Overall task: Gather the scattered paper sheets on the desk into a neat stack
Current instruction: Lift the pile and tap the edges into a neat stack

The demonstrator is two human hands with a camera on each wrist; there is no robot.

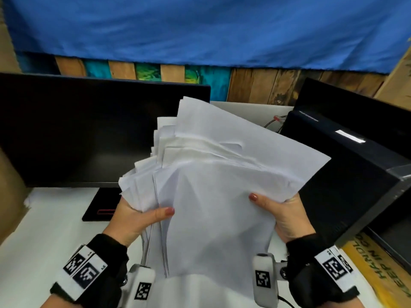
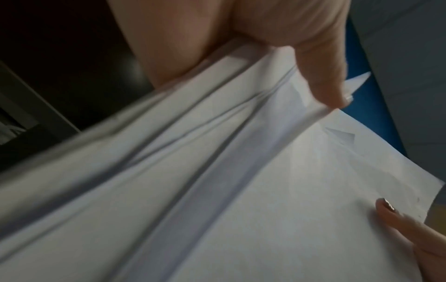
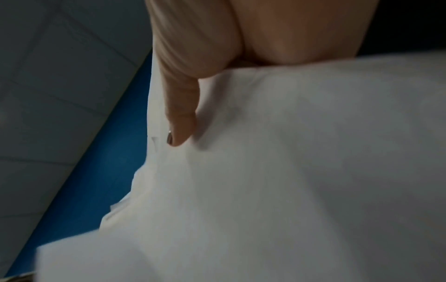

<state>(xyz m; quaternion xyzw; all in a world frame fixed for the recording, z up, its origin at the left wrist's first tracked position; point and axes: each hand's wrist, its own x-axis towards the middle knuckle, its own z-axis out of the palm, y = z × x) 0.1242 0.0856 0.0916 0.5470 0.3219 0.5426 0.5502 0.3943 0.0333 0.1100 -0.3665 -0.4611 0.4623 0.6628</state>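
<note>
A thick, uneven bundle of white paper sheets (image 1: 213, 185) is held up above the white desk (image 1: 44, 230), its edges splayed and not lined up. My left hand (image 1: 138, 216) grips the bundle's left side, thumb on top and fingers underneath. My right hand (image 1: 282, 214) grips the right side the same way. In the left wrist view the sheets (image 2: 217, 181) fan out in layers under the left hand's thumb (image 2: 321, 76). The right wrist view shows the top sheet (image 3: 289, 171) with my right thumb (image 3: 181, 114) pressed on it. The fingers beneath the paper are hidden.
A dark monitor (image 1: 89, 134) stands behind the papers on the left, its base (image 1: 100, 207) on the desk. A black computer case (image 1: 347, 174) sits close on the right, with cables (image 1: 273, 123) behind it. A blue cloth (image 1: 200, 30) hangs at the back.
</note>
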